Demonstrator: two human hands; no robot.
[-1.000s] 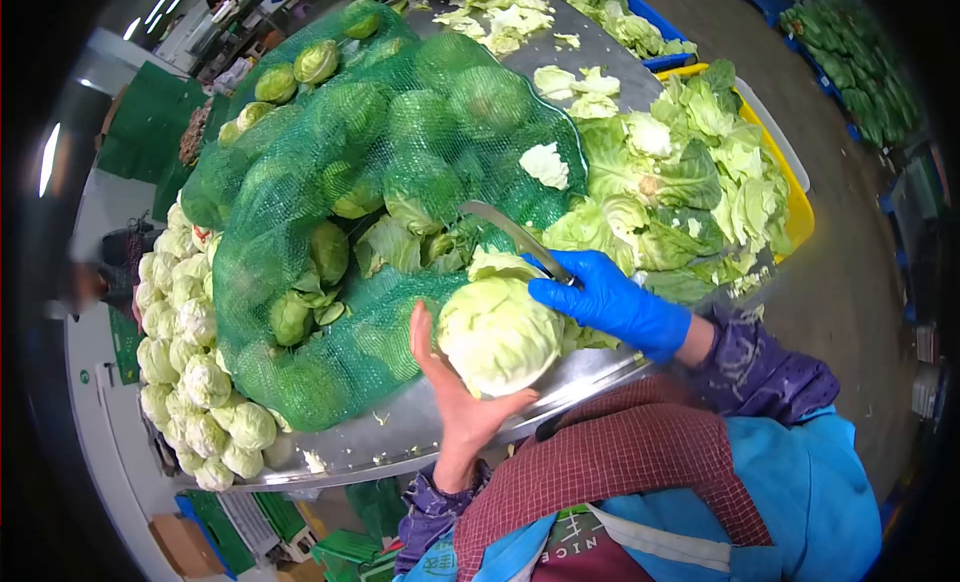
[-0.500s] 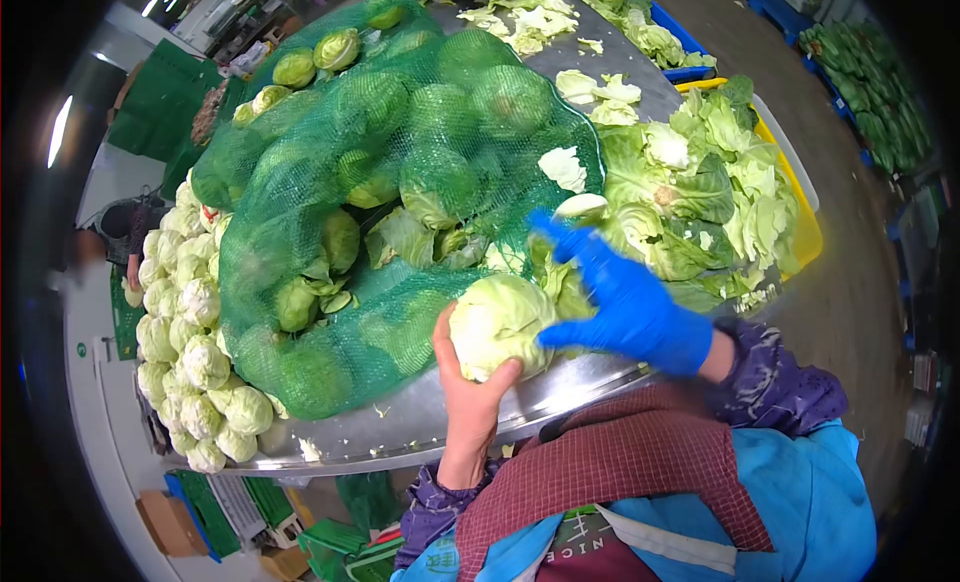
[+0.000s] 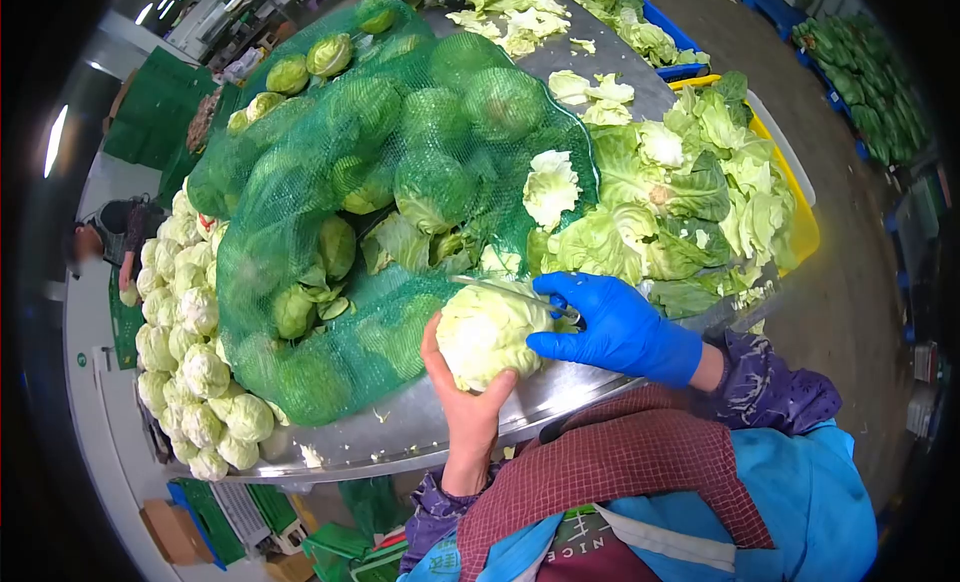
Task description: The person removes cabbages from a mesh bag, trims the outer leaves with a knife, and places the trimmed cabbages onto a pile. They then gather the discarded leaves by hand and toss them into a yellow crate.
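While your left hand (image 3: 462, 402) cups the cabbage head (image 3: 485, 334) at the edge of the counter (image 3: 420, 434), fingers (image 3: 432, 334) clamped on it, your gloved right hand (image 3: 612, 324) grips the knife (image 3: 500, 287) across its top. This looks like trimming, so the cut calls for keeping your left fingers clear.

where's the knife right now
Head view, near the centre: the knife is in the gloved right hand, its blade across the top of the cabbage held by the left hand, beside the green net sack.
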